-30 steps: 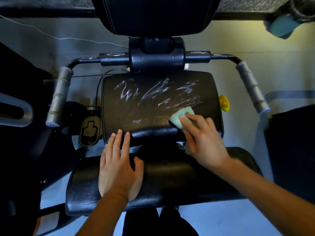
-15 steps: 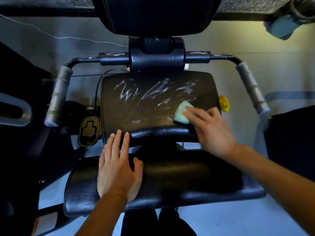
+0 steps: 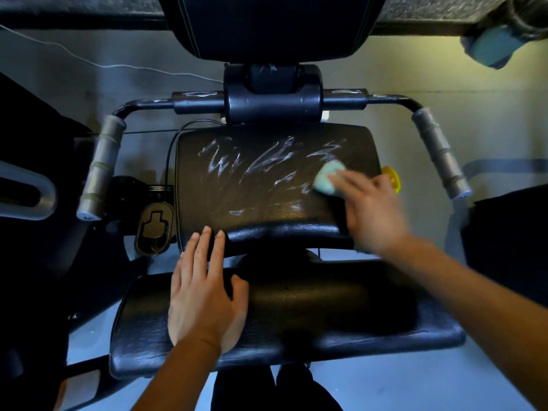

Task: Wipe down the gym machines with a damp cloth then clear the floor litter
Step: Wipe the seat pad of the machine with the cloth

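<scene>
A gym machine fills the view, with a black upper seat pad [image 3: 237, 197] streaked with white wet marks and a wider black lower pad [image 3: 326, 315] nearer me. My right hand [image 3: 370, 209], blurred by motion, presses a pale green cloth [image 3: 326, 179] onto the right side of the upper pad with straight fingers. My left hand [image 3: 204, 295] lies flat on the lower pad, its fingertips touching the front roll of the upper pad.
Grey-gripped handles stick out at the left [image 3: 99, 170] and right [image 3: 441, 158] of the machine. A yellow knob [image 3: 393, 179] sits at the upper pad's right edge. The dark backrest [image 3: 272, 25] rises behind. Dark machine parts flank both sides, above a grey floor [image 3: 385, 387].
My right hand has slid the cloth up and to the right across the upper pad, from its front edge toward the yellow knob. My left hand has stayed put.
</scene>
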